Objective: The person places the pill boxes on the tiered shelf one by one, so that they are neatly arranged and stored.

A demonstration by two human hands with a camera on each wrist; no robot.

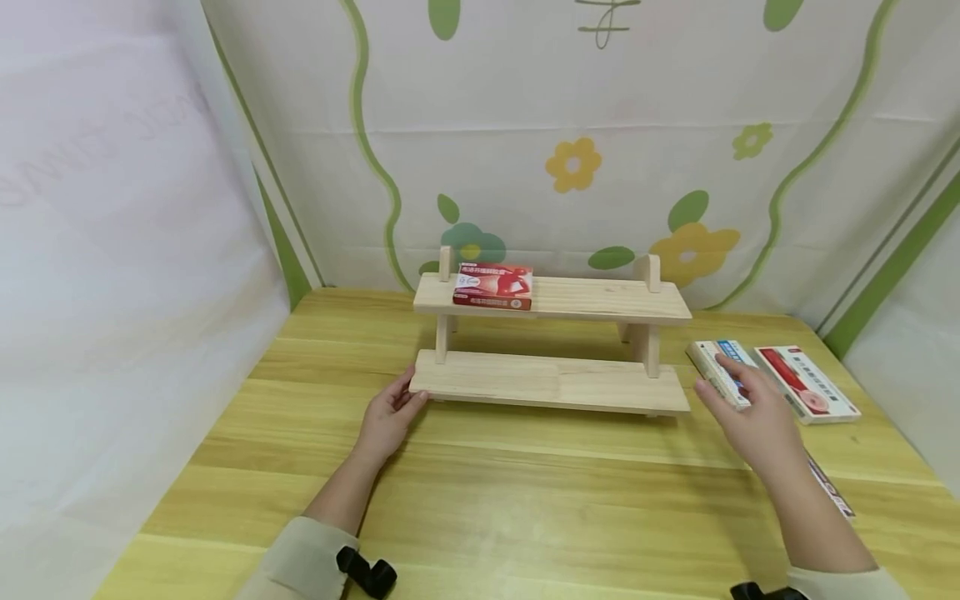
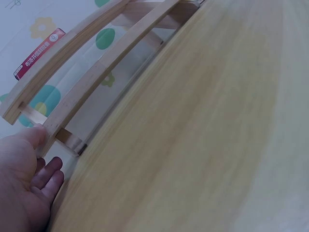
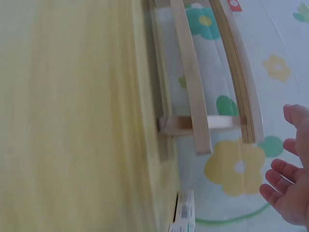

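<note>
A two-tier wooden shelf (image 1: 555, 383) stands on the table, a red medicine box (image 1: 492, 286) lying at the left of its upper board. My left hand (image 1: 386, 421) grips the left end of the lower board, thumb on top and fingers beneath, as the left wrist view also shows. Over the blue-and-white medicine box (image 1: 711, 367), right of the shelf, hovers my right hand (image 1: 757, 417). Its fingers are spread and hold nothing; in the right wrist view that hand (image 3: 289, 179) is apart from the box below.
A white box with a red design (image 1: 806, 385) lies beside the blue-and-white one. Partly hidden by my right forearm is another flat box (image 1: 831, 487). Printed fabric (image 1: 495, 167) hangs behind the wooden table (image 1: 480, 517) and along its sides.
</note>
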